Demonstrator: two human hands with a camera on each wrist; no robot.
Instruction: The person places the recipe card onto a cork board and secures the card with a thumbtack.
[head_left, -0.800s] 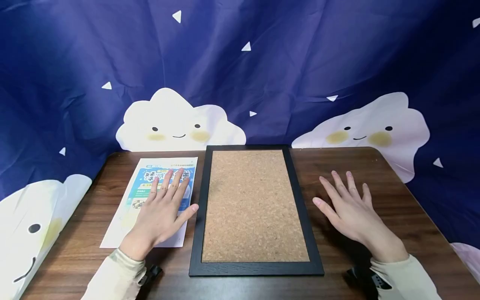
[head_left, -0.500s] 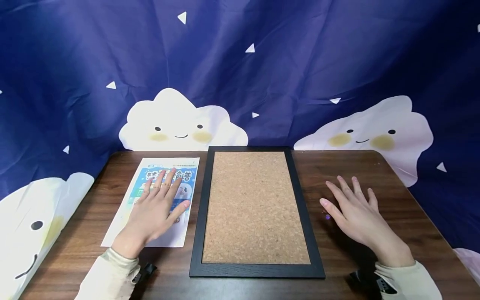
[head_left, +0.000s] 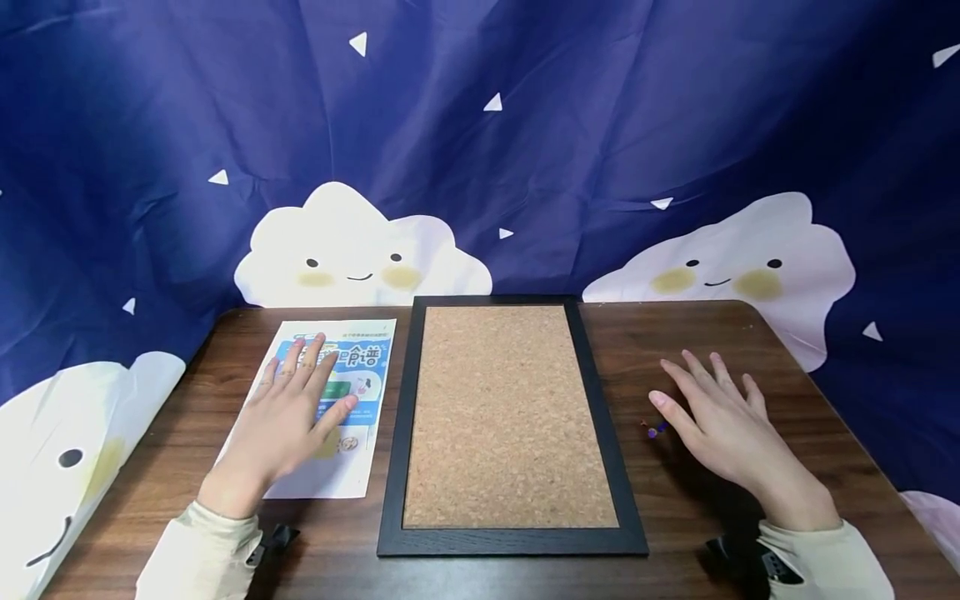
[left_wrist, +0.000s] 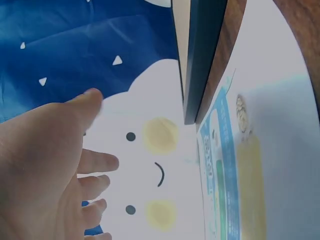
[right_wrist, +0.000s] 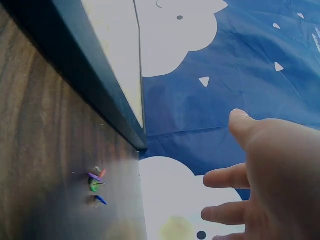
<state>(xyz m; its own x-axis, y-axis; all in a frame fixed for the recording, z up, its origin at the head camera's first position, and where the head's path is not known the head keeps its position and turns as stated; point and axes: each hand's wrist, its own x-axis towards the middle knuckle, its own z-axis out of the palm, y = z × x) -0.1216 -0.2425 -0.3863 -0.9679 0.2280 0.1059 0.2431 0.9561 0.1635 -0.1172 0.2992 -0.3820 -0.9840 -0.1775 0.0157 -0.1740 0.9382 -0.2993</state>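
Two cream sleeves point(head_left: 198, 558) show at the bottom edge of the head view, one per arm, w/ dark wrist gear point(head_left: 277, 536) by each cuff. L hand point(head_left: 273, 421) is over the printed sheet point(head_left: 348, 479), held above it: L wrist view shows a gap btwn fingers & paper. L fingers extended, slightly spread, thumb out toward the board; palm down, hand angled fwd and a bit inward. R hand point(head_left: 731, 437) is above the table point(head_left: 682, 329), its thumb tip near a small cluster of pin-like pieces point(right_wrist: 94, 187) (purple, green, blue, red), which lie lower, on the tabletop. R fingers extended too, a bit spread, thumb apart; hand angled fwd & inward, forearm from lower R. Btwn the hands lies the corkboard point(head_left: 510, 417), blk frame, flat on the table, long sides running away from the person; sheet (blue/white print, Chinese chars) just L of it, pieces just R. Beyond the table's far edge: backdrop point(head_left: 562, 125), navy cloth w/ smiling white clouds & small triangles.
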